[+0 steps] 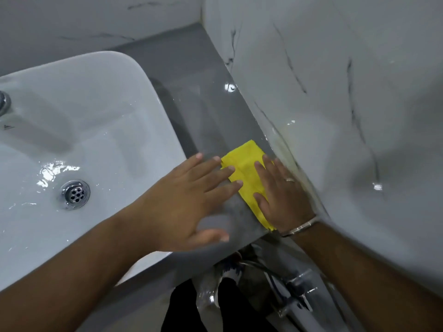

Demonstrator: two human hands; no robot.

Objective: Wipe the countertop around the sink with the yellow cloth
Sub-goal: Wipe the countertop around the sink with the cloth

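A folded yellow cloth [247, 171] lies flat on the grey countertop [206, 111], on the strip between the white sink [79, 130] and the marble wall. My right hand [282, 195] presses flat on the cloth's right side, fingers spread, a ring and a bangle on it. My left hand [191, 200] lies open over the counter beside the sink rim, its fingertips touching the cloth's left edge. Part of the cloth is hidden under my right palm.
The marble-patterned wall [347, 116] rises right beside the cloth. The sink is wet, with a chrome drain [75, 194] and a tap base [3, 103] at the far left. Below the counter's front edge are a metal pipe fitting [299, 291] and my feet.
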